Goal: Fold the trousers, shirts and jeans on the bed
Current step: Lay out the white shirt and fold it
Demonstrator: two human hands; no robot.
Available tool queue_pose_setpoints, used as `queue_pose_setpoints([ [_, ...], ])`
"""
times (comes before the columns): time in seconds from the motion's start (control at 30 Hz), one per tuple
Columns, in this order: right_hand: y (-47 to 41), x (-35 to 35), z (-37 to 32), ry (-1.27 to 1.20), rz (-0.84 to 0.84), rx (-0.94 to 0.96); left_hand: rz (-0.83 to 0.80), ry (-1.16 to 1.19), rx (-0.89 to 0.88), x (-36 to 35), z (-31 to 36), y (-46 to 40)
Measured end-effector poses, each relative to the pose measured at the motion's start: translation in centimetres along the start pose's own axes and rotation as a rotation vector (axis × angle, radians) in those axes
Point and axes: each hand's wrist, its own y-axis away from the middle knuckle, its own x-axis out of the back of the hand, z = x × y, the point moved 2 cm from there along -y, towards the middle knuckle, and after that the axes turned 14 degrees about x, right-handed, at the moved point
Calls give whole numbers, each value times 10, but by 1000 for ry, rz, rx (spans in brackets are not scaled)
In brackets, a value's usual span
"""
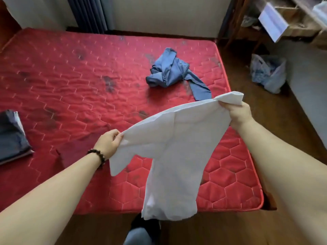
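- The white shirt (177,147) is being held up over the bed (70,85), pinched by the left hand (108,144) and right hand (237,114), likely for spreading flat
- The blue garment (169,71) is being left crumpled

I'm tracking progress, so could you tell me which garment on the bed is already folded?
The dark garment at the bed's left edge, a flat stack. The blue one lies crumpled; the white shirt hangs from both hands.
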Motion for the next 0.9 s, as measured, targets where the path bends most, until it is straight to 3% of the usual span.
queue_pose_setpoints([
  [0.3,-87,-21,94,48,66,-69,-12,-104,114,-58,5,-105],
  [0.63,-207,-59,197,99,-86,-87,138,-276,126,-114,11,-233],
  [0.73,-242,-65,253,120,-140,-198,157,-382,148,-145,-2,-267],
  [0.9,-261,-50,337,172,-279,-548,5,-785,306,-205,-14,-305],
])
